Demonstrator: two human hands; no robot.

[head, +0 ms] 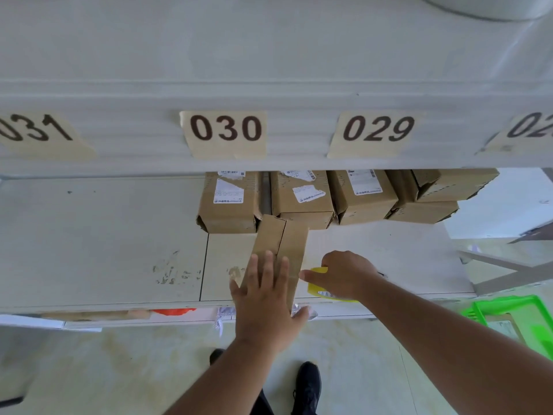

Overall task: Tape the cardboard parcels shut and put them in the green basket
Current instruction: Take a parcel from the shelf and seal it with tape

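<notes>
**Taping under way, basket waiting**

While the left hand (263, 295) lies flat with straight fingers on the parcel (279, 250), pressing it to the shelf (104, 235), the right hand (344, 277) curls round a yellow tape roll (318, 284) just beside the parcel's right edge. That parcel sits at the shelf's front, its two top flaps meeting along a seam; whether any tape is on it yet I cannot tell. My guess is the seam is being taped right now, so this box is midway at best.

Behind it, at the back of the shelf, stands a row of parcels (299, 199), several with white labels, and two stacked at the right end. These look untouched, so most of the work seems left. The green basket (508, 307) rests on the floor (149, 369), below and to the right of the shelf; something lies inside it, but I cannot make out what.

Scuffed and pale, the shelf has an upper ledge above it carrying number tags (226, 133): 031, 030, 029. Dark shoes (306, 387) stand on the mottled floor below the shelf's front.
</notes>
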